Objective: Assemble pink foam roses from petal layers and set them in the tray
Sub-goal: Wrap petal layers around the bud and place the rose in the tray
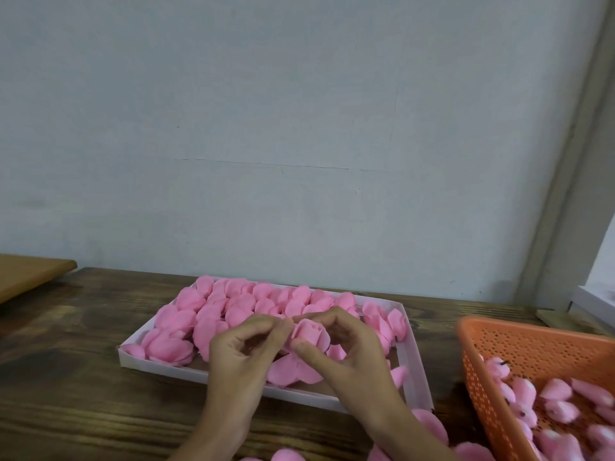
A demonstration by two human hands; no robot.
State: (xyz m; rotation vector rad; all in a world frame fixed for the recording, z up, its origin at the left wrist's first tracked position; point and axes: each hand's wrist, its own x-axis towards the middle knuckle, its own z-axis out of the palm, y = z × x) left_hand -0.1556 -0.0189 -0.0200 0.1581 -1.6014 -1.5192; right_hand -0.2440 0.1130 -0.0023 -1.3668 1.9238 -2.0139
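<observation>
A pink foam rose (pixel 307 334) is held above the near part of the white tray (pixel 414 357). My left hand (pixel 243 357) pinches its left side with curled fingertips. My right hand (pixel 346 351) curls round its right side, thumb against its lower front. Below the bud, wider outer petals (pixel 293 372) hang down between my hands. The tray holds several finished pink roses (pixel 213 314) packed in rows from its far edge toward the middle.
An orange perforated basket (pixel 519 347) at the right holds several pink rose buds (pixel 559 400). Loose pink petal layers (pixel 432 424) lie on the dark wooden table (pixel 83 394) near its front edge. A pale wall rises behind the tray. A lighter wooden board (pixel 30 274) sits far left.
</observation>
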